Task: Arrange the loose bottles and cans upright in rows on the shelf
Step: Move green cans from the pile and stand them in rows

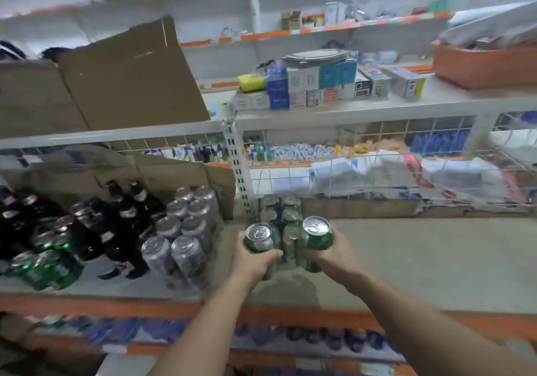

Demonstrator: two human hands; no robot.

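Left hand (255,262) is wrapped round a green can (258,239). Right hand (334,255) is wrapped round a second green can (317,234). Both cans are upright, tabs up, just below centre at 6 o'clock, flanking the front of the green-can row (280,215) on the shelf (406,259). Silver cans (180,230) stand at 8 o'clock, dark bottles (125,215) at 9. The cans are probably full, so they have some weight. Thin walls dent and smooth sides slip, so mid-body is the best place to hold them.

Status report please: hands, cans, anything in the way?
Left hand grips one green can, right hand a second can. Both upright, at front of green row. Silver cans apart, left.
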